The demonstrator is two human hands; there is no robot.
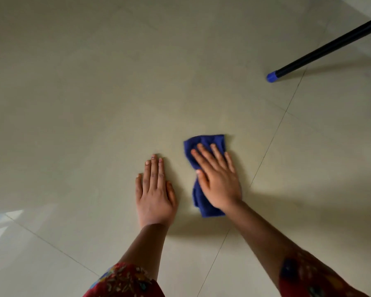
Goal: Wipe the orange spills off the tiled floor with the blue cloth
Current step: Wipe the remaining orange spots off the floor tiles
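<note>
Basically near done afaict: right hand (217, 181) flat, fingers straight, pressing blue cloth (204, 174) onto tiled floor (94, 103), left hand (154, 189) flat beside it w/ nothing held, no orange spills visible.

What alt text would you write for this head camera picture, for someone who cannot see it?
Seen from above, a person's right hand presses a crumpled blue cloth flat on a pale tiled floor, while the left hand rests flat beside it. A dark pole with a blue tip lies at upper right; no orange spill shows.
</note>
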